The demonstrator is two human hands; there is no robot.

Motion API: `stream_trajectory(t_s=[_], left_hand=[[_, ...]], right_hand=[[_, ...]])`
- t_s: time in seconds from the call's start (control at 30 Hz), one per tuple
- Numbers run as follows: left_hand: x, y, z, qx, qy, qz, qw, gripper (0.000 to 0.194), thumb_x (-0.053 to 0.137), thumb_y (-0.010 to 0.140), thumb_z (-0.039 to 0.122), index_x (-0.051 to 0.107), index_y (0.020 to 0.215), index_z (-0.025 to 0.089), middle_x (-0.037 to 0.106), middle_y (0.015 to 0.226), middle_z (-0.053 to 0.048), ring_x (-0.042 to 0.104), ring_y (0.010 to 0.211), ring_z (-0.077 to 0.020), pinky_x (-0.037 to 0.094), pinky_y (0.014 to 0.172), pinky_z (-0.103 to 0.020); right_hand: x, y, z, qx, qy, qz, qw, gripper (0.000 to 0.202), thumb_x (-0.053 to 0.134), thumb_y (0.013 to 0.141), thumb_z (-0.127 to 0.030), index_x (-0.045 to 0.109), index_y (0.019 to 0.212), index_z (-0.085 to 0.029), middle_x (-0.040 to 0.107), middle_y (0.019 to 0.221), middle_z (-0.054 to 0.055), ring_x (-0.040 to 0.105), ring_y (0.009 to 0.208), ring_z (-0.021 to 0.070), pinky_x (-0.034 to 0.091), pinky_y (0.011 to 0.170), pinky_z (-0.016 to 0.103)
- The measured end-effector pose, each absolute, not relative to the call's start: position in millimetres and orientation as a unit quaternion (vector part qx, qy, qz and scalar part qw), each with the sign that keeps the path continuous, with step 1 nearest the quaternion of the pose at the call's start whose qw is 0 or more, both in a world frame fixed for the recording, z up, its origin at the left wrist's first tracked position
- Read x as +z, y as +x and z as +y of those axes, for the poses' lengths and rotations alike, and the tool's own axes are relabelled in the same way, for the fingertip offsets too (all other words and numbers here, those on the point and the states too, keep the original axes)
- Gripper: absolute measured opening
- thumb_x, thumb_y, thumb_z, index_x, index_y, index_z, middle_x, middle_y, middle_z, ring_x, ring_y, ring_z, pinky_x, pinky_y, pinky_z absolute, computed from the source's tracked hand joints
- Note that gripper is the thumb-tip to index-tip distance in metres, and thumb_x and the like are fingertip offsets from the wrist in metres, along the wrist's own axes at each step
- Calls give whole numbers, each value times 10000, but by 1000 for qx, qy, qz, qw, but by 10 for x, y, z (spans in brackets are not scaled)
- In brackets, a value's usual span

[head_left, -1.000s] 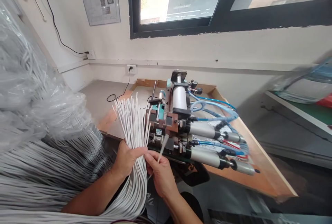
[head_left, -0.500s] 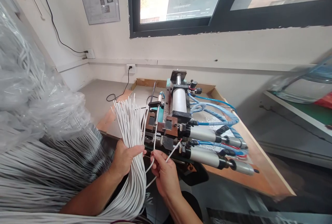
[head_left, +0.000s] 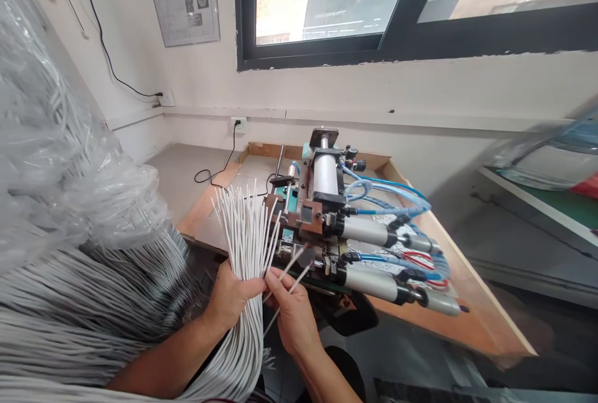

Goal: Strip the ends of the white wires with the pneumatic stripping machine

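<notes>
My left hand (head_left: 233, 297) is wrapped round a thick bundle of white cables (head_left: 247, 235), whose cut ends fan upward. At the bundle's right edge, my right hand (head_left: 289, 309) pinches with thumb and forefinger touching the cables there. Two separate white cables (head_left: 300, 277) run through this hand and point up to the right, with reddish tips. Exactly which cable the fingertips pinch is hidden. Just beyond both hands stands a pneumatic wire-stripping machine (head_left: 326, 175) with silver cylinders and brown jaw blocks (head_left: 308, 216). No cable sits in its upper jaws.
Blue air hoses (head_left: 397, 200) loop at the machine's right, inside the wooden-edged bench (head_left: 486, 303). Masses of grey-white cable (head_left: 93, 303), partly under clear plastic (head_left: 107, 197), fill the left side. A shelf (head_left: 537, 197) juts out at the right.
The cable that reached up into the machine has come out and now lies beside the other in my right hand. That hand has moved slightly left, against the bundle.
</notes>
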State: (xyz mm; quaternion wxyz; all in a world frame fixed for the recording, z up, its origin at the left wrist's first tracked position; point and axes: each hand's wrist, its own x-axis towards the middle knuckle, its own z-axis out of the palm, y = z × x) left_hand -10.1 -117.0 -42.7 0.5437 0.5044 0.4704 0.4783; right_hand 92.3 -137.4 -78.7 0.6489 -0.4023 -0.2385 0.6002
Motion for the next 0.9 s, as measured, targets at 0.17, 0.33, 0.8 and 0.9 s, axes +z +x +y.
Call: stream_trajectory(t_s=[0.17, 0.33, 0.8, 0.9], left_hand=[[-480, -134, -1195, 477, 468, 482, 566, 175, 681, 517, 139, 645, 686, 114, 629, 592, -12, 562, 550, -162, 453, 545, -265], [-441, -177, -1198, 492, 422, 474, 596, 152, 672, 569, 150, 632, 709, 105, 619, 577, -16, 566, 526, -159, 466, 537, -275], [-481, -142, -1164, 501, 431, 463, 591, 143, 661, 559, 105, 620, 696, 119, 610, 562, 1, 548, 507, -141, 461, 516, -263], [-521, -128, -1196, 486, 454, 450, 595, 173, 646, 559, 83, 640, 727, 126, 633, 592, -3, 560, 540, -150, 451, 535, -257]], right_hand=[[-870, 941, -1415, 542, -443, -217, 680, 225, 686, 655, -371, 660, 657, -148, 548, 536, -18, 387, 478, 83, 294, 476, 218], [-844, 953, -1437, 536, -462, -155, 690, 241, 710, 622, -364, 636, 632, -134, 593, 561, 4, 408, 439, 79, 284, 433, 211], [-637, 971, -1277, 674, -374, -31, 637, 247, 779, 509, -294, 661, 624, -109, 570, 516, -5, 482, 472, 84, 380, 474, 202], [-624, 949, -1284, 701, -340, -91, 620, 262, 752, 555, -346, 658, 639, -117, 449, 436, -56, 406, 426, 72, 358, 461, 214]])
